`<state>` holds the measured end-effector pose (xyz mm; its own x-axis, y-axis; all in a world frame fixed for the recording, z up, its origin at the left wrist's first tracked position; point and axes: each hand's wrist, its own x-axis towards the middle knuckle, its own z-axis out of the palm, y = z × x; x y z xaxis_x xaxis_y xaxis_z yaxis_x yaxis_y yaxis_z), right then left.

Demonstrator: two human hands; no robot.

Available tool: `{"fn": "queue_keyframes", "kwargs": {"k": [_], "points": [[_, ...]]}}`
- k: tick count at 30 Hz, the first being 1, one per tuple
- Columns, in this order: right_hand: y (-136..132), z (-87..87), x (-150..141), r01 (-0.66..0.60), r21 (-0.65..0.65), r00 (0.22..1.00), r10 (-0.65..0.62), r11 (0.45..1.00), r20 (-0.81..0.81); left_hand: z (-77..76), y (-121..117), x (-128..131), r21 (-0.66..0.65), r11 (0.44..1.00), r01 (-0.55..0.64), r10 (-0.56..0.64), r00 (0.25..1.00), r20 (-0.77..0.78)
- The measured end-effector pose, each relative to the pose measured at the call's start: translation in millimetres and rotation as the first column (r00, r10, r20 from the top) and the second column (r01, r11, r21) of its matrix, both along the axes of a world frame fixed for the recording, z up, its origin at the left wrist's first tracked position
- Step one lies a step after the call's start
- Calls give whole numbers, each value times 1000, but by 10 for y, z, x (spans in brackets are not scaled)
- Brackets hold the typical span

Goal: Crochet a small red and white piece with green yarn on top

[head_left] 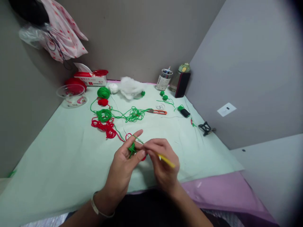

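Observation:
My left hand (123, 165) is closed on a small piece of yarn work, with a bunch of green yarn (132, 149) against the palm and a bit of red (143, 158) below the thumb. A green strand crosses its raised index finger. In my right hand (164, 173) is a crochet hook with a yellow handle (167, 161); its tip meets the work at the left thumb, hidden by fingers. Beyond my hands lie loose green yarn (134, 114) and loose red yarn (102, 125), with strands running toward the left hand.
Orange thread snips (159, 112) lie mid-table. Behind are a green yarn ball (103, 92), white stuffing (131, 88), a plastic tub (75, 100) and a tissue box (91, 79). To the right stand a pen tin (163, 81), a bottle (175, 80), a phone (183, 85) and a black clip (206, 128).

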<state>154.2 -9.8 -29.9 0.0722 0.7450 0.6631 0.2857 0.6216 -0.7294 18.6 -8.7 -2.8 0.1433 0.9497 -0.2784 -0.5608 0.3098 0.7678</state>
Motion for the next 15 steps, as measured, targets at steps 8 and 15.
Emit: {"fn": "queue_keyframes", "kwargs": {"k": [8, 15], "points": [[-22, 72, 74, 33, -68, 988, -43, 997, -151, 35, 62, -85, -155, 974, 167, -136, 971, 195], [38, 184, 67, -303, -293, 818, 90, 907, -568, 56, 32, -78, -48, 991, 128, -127, 992, 25]]}}
